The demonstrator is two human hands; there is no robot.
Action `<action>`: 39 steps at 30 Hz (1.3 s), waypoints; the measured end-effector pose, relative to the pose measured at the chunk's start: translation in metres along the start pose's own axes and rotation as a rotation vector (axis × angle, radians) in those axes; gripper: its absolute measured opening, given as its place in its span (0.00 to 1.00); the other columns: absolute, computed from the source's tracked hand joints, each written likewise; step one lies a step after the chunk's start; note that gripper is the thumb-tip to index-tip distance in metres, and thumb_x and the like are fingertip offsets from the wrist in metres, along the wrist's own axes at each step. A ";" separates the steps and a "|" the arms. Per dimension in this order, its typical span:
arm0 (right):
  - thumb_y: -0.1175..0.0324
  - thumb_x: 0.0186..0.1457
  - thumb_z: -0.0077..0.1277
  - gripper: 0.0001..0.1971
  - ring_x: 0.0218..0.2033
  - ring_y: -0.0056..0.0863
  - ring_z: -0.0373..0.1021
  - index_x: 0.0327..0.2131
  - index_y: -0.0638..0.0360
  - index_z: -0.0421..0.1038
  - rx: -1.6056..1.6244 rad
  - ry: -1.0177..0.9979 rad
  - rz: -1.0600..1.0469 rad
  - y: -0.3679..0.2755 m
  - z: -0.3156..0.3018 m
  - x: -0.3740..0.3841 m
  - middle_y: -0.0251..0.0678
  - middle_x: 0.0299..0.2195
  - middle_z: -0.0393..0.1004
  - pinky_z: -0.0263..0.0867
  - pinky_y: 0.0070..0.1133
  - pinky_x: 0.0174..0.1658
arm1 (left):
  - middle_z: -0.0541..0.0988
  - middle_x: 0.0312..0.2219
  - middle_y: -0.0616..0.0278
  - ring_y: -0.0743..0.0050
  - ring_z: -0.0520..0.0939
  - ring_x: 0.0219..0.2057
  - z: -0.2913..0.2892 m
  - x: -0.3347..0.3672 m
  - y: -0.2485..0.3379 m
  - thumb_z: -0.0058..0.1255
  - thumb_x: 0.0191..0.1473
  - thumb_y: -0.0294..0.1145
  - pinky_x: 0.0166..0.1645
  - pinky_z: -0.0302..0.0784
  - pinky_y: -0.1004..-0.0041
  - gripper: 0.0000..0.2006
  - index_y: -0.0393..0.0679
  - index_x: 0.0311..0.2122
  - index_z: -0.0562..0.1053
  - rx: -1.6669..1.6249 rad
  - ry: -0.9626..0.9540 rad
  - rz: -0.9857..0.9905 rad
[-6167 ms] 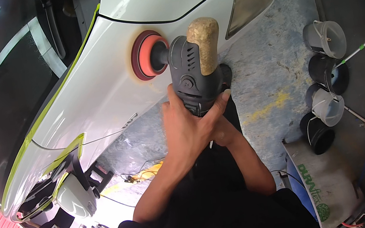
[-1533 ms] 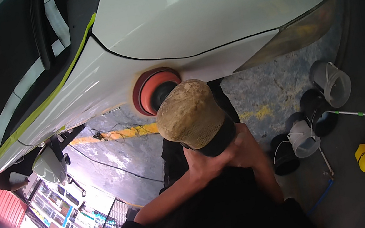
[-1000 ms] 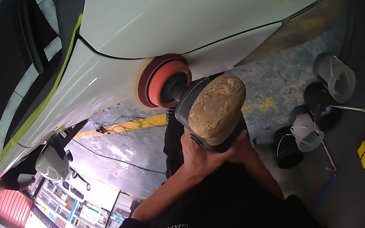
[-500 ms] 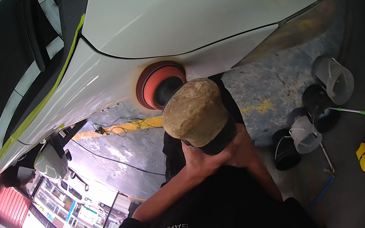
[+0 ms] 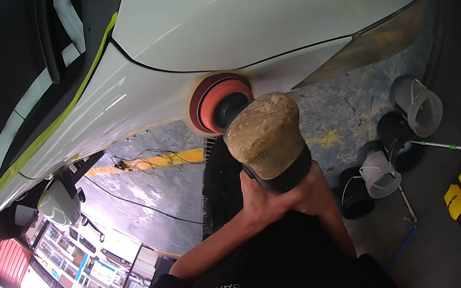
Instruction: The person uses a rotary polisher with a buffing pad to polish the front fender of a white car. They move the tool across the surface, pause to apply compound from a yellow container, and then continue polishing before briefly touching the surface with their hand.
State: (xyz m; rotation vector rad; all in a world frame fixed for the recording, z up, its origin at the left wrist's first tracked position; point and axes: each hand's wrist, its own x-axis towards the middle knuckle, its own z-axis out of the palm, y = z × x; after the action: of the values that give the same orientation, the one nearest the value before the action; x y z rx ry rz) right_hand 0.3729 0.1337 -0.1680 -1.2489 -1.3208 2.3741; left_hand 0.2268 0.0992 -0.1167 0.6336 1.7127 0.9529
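Polisher (image 5: 266,138) in both hands (image 5: 260,201) (forearms (image 5: 217,248) angled inward)

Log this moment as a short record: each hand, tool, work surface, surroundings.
Left hand: gripping the polisher below its tan cover
Right hand: gripping the polisher from the other side; fingers partly hidden
Pad: round, dark red and orange, up at the fender; exact contact unclear
Car: white, green tape along the windshield side
Floor, right: four buckets, two dark, two translucent
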 end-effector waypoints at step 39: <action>0.65 0.47 0.73 0.42 0.57 0.37 0.76 0.64 0.65 0.66 0.129 0.001 -0.705 0.101 0.126 0.086 0.43 0.56 0.75 0.71 0.33 0.61 | 0.85 0.47 0.50 0.62 0.86 0.49 -0.128 0.015 -0.095 0.77 0.49 0.46 0.57 0.80 0.62 0.37 0.32 0.58 0.74 -0.253 -0.095 0.363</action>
State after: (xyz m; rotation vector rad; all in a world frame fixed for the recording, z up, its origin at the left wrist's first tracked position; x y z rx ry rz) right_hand 0.2510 0.0350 -0.2628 -0.5997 -1.2977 1.9058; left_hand 0.1040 0.0216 -0.1839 0.8219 1.3876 1.3463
